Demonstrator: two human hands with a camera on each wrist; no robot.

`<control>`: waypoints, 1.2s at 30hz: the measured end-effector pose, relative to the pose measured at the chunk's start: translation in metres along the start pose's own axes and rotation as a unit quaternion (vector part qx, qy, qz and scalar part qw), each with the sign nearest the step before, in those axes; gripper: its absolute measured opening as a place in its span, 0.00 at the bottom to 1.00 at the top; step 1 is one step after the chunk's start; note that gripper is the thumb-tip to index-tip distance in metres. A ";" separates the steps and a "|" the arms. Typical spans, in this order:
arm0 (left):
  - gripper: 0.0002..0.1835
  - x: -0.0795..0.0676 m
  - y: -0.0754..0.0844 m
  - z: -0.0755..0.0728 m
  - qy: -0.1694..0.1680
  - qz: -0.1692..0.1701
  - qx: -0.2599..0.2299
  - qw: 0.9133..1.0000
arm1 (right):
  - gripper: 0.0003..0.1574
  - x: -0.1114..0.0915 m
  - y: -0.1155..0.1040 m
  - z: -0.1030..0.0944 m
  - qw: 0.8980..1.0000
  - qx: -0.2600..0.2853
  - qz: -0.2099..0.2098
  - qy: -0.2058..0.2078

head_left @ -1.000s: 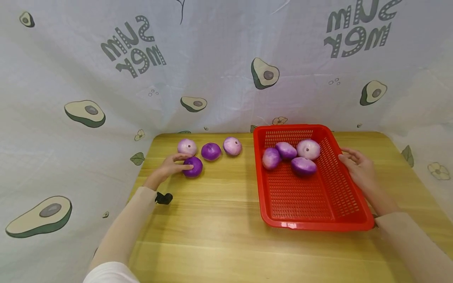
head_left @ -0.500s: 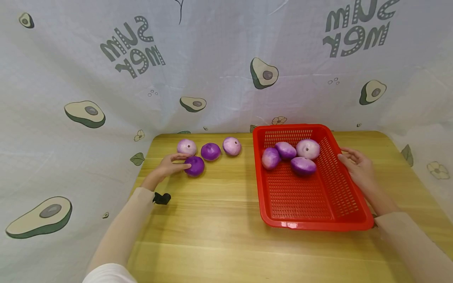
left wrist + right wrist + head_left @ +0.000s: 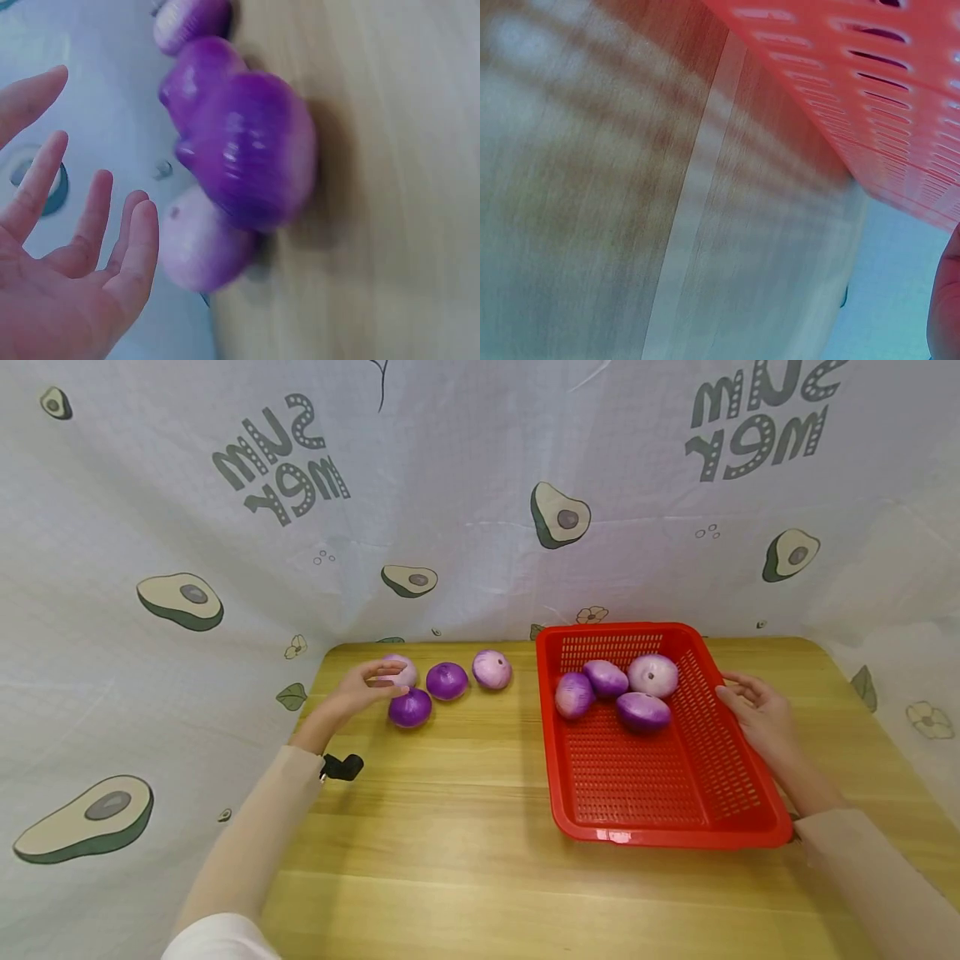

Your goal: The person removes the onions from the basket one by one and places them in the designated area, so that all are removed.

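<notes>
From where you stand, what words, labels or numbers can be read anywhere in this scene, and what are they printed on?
"SUM MER", upside down and mirrored, on the backdrop cloth, upper left.
"SUM MER" again, the same way, on that cloth at the upper right.
No other lettering: the red basket, the purple onions and the wooden table show none.

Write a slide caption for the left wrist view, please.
Open left hand beside a dark purple onion on the wooden table.
</notes>
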State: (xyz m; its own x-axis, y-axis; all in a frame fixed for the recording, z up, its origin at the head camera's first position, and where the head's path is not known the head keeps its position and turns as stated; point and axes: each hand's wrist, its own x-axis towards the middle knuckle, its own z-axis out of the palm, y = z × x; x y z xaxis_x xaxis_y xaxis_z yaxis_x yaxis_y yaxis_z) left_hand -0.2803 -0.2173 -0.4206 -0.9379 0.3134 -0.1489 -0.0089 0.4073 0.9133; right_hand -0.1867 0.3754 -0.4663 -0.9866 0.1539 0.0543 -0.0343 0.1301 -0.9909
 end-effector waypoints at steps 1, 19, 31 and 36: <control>0.30 0.002 0.006 0.002 -0.006 0.005 0.001 1.000 | 0.16 0.000 0.000 -0.001 1.000 -0.003 0.000 0.001; 0.30 0.039 0.100 0.066 -0.088 0.081 -0.022 0.993 | 0.17 -0.004 -0.007 -0.001 1.000 -0.007 0.002 0.002; 0.29 0.068 0.130 0.128 -0.129 0.129 -0.037 0.983 | 0.16 -0.003 -0.009 -0.001 1.000 0.000 0.005 -0.006; 0.30 0.078 0.138 0.155 -0.144 0.127 -0.038 0.981 | 0.16 -0.004 -0.006 -0.003 1.000 -0.017 0.007 -0.004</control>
State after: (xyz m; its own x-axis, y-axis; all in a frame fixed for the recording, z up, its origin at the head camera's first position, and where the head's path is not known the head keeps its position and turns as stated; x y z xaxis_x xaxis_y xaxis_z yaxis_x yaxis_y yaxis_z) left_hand -0.3010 -0.0035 -0.3653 -0.7769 0.6296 -0.0033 0.1762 0.2225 0.9589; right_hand -0.1826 0.3765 -0.4600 -0.9882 0.1480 0.0401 -0.0158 0.1616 -0.9867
